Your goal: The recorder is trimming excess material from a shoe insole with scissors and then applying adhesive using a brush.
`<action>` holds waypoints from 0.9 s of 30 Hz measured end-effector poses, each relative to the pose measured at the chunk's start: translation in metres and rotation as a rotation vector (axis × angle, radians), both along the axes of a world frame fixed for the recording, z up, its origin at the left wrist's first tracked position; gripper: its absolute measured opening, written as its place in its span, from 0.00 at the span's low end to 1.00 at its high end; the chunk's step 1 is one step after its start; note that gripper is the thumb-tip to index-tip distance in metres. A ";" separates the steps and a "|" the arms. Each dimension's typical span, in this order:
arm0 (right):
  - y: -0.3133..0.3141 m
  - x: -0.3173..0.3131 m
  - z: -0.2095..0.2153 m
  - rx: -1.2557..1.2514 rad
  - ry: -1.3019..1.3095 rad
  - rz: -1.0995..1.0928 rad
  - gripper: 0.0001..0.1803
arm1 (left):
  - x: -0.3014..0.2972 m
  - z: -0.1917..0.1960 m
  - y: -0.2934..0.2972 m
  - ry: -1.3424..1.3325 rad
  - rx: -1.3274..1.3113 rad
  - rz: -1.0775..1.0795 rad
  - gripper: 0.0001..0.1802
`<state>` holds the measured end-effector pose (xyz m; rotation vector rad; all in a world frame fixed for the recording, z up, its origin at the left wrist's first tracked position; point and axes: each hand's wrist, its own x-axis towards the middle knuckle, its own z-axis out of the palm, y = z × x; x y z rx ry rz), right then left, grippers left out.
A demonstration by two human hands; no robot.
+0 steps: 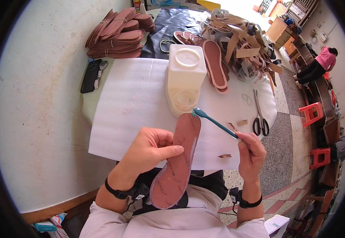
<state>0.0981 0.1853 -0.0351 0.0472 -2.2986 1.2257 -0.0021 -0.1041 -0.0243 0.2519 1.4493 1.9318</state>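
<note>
Insole and brush held above a table (pixel 86 110) covered by a white sheet (pixel 127 115). The left hand (pixel 150 148) pinches the reddish-brown insole (pixel 174 170) at its left edge, the thumb lying flat on the upper face and the other fingers bent at the margin and partly hidden. The insole is in front of the person's body, its narrower end pointing away over the sheet and its broader end above the lap; a pale band follows part of its border. The right hand (pixel 252 154) pinches the rear of a teal-handled brush (pixel 218 125) between thumb and fingers; the brush head lies at the upper right corner of the insole's narrow end, although contact cannot be judged. Just beyond stands a cream plastic container (pixel 186 73) with a round opening low at its near side. To the right, black-handled scissors (pixel 261 119) lie near the sheet's edge. Behind, a light-bordered insole (pixel 215 65) rests beside a heap of strips (pixel 243 49). At far left, stacked insoles (pixel 121 37) rise behind a black phone (pixel 90 76). At right, a person in a pink top (pixel 326 59) bends forward, and two red stools (pixel 312 114) stand on the floor (pixel 277 144).
</note>
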 end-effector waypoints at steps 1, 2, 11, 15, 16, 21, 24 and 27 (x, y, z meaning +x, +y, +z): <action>0.000 0.000 0.001 0.010 -0.003 0.003 0.13 | 0.000 0.000 0.000 0.002 -0.010 -0.001 0.08; 0.000 0.000 0.002 0.033 0.003 0.010 0.13 | 0.000 0.000 0.001 0.004 -0.020 -0.003 0.08; -0.006 0.002 0.013 0.105 -0.004 0.053 0.14 | -0.002 0.002 0.004 0.034 -0.095 0.006 0.09; -0.011 0.003 0.013 0.112 -0.004 0.076 0.14 | -0.003 0.007 0.005 0.030 -0.121 0.001 0.09; -0.013 0.003 0.013 0.114 -0.003 0.081 0.14 | -0.002 0.006 0.006 0.029 -0.119 0.010 0.09; -0.022 0.004 0.016 0.152 0.022 0.116 0.14 | -0.003 0.004 0.006 0.053 -0.158 0.014 0.09; -0.019 0.002 0.020 0.191 0.020 0.037 0.15 | 0.000 0.000 0.005 0.054 -0.124 0.035 0.09; -0.018 0.002 0.025 0.207 0.013 0.012 0.15 | -0.001 0.001 0.004 0.053 -0.132 0.020 0.10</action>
